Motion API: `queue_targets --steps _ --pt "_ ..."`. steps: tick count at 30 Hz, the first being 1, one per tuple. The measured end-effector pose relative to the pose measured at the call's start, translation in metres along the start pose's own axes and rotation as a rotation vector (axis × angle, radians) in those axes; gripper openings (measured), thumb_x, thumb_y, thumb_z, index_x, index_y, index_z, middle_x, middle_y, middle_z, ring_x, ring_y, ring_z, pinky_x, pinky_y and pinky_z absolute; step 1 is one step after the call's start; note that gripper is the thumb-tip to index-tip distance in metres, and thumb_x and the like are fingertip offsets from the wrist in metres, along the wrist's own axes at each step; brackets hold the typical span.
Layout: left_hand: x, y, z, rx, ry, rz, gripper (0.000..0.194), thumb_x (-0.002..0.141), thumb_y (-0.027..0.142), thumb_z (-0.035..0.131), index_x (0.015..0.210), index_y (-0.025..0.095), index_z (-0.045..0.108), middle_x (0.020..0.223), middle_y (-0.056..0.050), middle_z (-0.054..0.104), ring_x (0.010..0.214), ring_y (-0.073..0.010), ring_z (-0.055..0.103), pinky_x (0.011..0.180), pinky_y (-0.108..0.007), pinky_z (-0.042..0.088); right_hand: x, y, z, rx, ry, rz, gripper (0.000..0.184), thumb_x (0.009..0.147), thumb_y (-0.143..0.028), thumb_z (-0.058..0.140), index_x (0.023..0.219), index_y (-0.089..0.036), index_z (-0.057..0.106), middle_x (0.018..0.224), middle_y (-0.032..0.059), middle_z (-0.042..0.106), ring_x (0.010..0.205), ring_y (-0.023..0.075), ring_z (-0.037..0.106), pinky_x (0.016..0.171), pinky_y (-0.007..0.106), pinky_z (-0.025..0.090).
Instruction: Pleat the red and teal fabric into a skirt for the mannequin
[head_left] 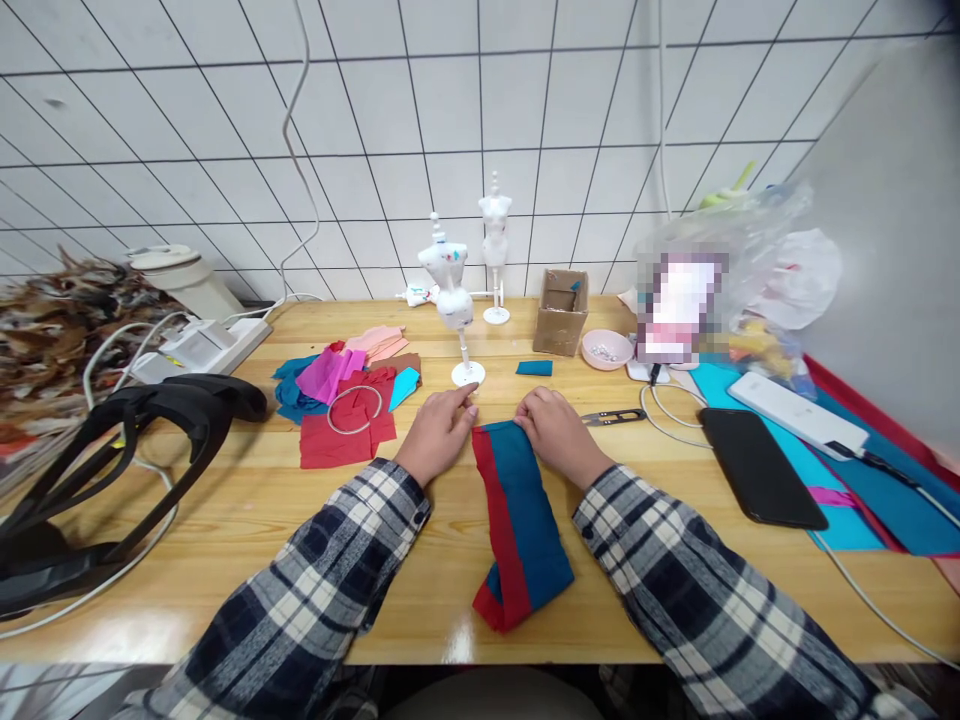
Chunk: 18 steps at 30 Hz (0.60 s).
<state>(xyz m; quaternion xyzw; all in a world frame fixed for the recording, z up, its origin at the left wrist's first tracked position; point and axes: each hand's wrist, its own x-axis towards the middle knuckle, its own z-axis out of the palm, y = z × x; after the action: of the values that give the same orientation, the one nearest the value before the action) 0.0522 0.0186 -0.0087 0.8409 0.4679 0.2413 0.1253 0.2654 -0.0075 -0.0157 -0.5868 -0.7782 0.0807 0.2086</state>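
Observation:
A two-tone fabric strip (529, 500), red along the left and teal along the right, lies lengthwise on the table, its near end folded over. My right hand (559, 432) is closed, pinching the strip's far right corner. Just left of the far edge, my left hand (437, 430) rests with index finger and thumb stretched out and slightly apart. Its index fingertip reaches the round base of a small white dress form (454, 290); nothing can be made out between the fingers. Thread snips (615, 417) lie to the right of my right hand.
Fabric scraps (337, 385) with a metal ring (355, 410) lie left. Behind stand another dress form (496, 235), a cardboard box (561, 315) and a pink bowl (607, 349). A black phone (761, 465) and cables are right; a black headset frame (180, 470) is left.

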Motion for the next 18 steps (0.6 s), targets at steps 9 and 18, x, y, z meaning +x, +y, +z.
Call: queue_targets --steps 9,18 --pt "0.002 0.012 -0.001 -0.045 -0.061 -0.05 0.022 0.089 0.04 0.059 0.088 0.024 0.074 0.092 -0.003 0.074 0.094 -0.0203 0.062 0.093 -0.041 0.033 -0.005 -0.014 -0.01 0.102 0.072 -0.064 0.01 0.094 -0.021 0.051 0.087 -0.019 0.058 0.087 0.0045 0.063 0.083 0.0195 0.056 0.075 0.03 0.041" --pt "-0.001 0.01 -0.006 -0.011 -0.03 0.098 0.019 0.092 0.035 0.057 0.088 0.026 0.072 0.088 -0.001 0.074 0.093 -0.0197 0.062 0.104 -0.048 0.022 -0.005 -0.01 -0.012 0.283 0.012 -0.09 0.025 0.086 -0.032 0.064 0.108 -0.022 0.07 0.103 0.0041 0.074 0.097 0.0199 0.065 0.089 0.034 0.046"
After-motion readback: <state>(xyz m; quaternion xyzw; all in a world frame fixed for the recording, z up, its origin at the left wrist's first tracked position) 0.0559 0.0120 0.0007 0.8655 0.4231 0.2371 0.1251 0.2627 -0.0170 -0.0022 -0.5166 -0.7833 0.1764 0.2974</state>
